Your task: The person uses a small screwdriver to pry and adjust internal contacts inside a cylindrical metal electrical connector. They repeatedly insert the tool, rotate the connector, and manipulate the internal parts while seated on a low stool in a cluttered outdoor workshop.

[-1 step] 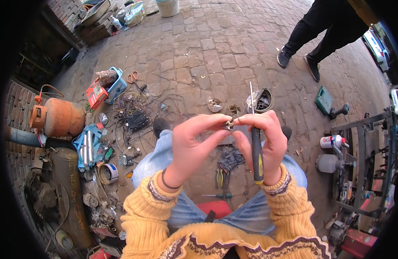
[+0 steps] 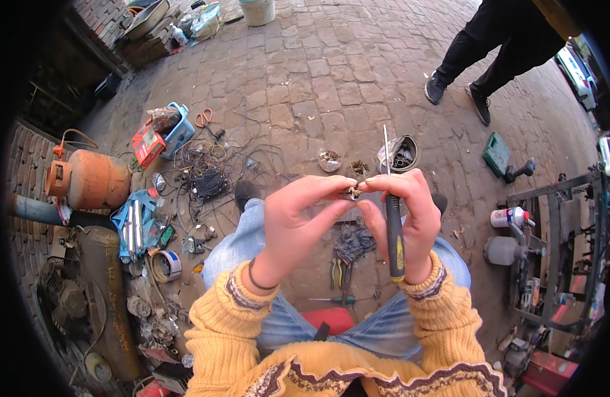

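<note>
Between the fingertips of both hands is a small metal part (image 2: 354,192), too small to tell its kind. My left hand (image 2: 298,215) pinches it from the left, thumb below and index finger above. My right hand (image 2: 411,208) meets it with its fingertips and also keeps a screwdriver (image 2: 394,238) tucked among its fingers. The screwdriver's dark handle points down toward my wrist, and its thin shaft points away from me. Just beyond my hands stand a clear cup of small metal bits (image 2: 330,159), another small container of bits (image 2: 359,168) and a round tin of dark parts (image 2: 404,154).
Pliers (image 2: 336,272), a dark cloth (image 2: 353,243) and a green-handled screwdriver (image 2: 344,300) lie between my legs. Tangled wires (image 2: 205,169), a blue basket (image 2: 179,132) and an orange gas cylinder (image 2: 96,180) are at left. A metal frame (image 2: 556,251) stands right; a person (image 2: 497,49) stands far right.
The small part has tilted very slightly between my fingertips. Otherwise my hands and the screwdriver are where they were.
</note>
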Tool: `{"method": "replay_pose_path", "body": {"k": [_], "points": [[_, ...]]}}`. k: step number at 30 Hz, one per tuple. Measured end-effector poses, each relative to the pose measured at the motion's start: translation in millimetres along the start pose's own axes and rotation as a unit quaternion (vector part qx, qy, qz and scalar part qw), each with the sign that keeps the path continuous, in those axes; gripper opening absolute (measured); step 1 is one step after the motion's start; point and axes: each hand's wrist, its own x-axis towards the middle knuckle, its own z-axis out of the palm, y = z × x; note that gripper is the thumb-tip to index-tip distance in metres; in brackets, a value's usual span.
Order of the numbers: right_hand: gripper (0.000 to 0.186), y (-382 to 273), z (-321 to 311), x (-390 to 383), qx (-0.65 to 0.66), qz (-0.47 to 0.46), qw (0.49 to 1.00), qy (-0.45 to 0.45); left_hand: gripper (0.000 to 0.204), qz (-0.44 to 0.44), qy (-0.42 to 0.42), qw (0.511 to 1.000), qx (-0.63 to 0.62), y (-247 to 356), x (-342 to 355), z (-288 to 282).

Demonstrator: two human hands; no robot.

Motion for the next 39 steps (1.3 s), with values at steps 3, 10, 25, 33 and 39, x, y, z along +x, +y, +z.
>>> {"method": "replay_pose_path", "body": {"k": [3, 10, 25, 33, 39], "points": [[0.035, 5.6, -0.7, 2.1, -0.012, -0.048, 0.999, -0.010, 0.030, 0.063, 0.006, 0.997, 0.040, 0.6, 0.6, 0.4], [0.020, 5.6, -3.0, -3.4, 0.025, -0.022, 0.999, -0.022, 0.029, -0.104, 0.016, 0.971, -0.214, 0.5, -5.2, 5.0], [0.020, 7.1, 3.7, -8.0, 0.060, 0.031, 0.996, -0.065, 0.030, -0.019, 0.024, 0.991, -0.128, 3.7, -5.5, 1.7], [0.029, 4.2, 3.4, -9.5, 0.064, 0.102, 0.991, -0.050, 0.030, 0.064, 0.028, 0.997, 0.041, 8.0, -3.5, 4.2], [0.027, 4.8, 6.3, -13.3, 0.062, 0.136, 0.988, -0.038, 0.033, 0.057, 0.013, 0.998, 0.019, 5.5, -2.1, 10.5]]}}
